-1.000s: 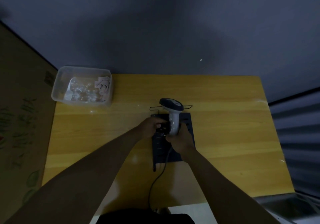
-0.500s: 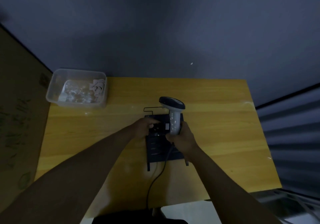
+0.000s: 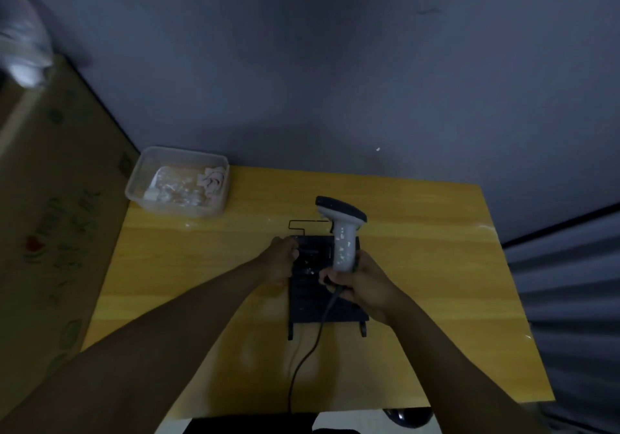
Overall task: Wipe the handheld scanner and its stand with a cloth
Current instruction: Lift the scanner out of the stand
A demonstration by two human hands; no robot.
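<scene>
**Scanner gripped above its stand, table centre**

Handheld scanner (image 3: pixel 343 232) held upright in the right hand (image 3: pixel 360 284), fingers (image 3: pixel 327 277) wrapped closed around the foot of the grey handle, dark head tipped toward the wall. Pale flecks dotted along the handle. Black cable (image 3: pixel 303 360) trailing from the handle's base, down across the stand and off the near edge of the table (image 3: pixel 419 266).

Black slotted stand (image 3: pixel 310 296) lying flat directly beneath the scanner, a thin wire bracket (image 3: pixel 302 224) projecting from its far end. Left hand (image 3: pixel 281 259) pressed against the stand's left far corner, fingers curled closed on the edge; in the dim light, possibly pinching something small there, but cannot tell what, and no cloth made out with certainty in either hand.

Clear plastic container (image 3: pixel 177 180) well to the far left of the stand, at the table's back corner, holding crumpled clear wrapping and a pale pinkish cloth (image 3: pixel 211 178). Cardboard box (image 3: pixel 50 215) standing beyond the container, against the table's left side.
</scene>
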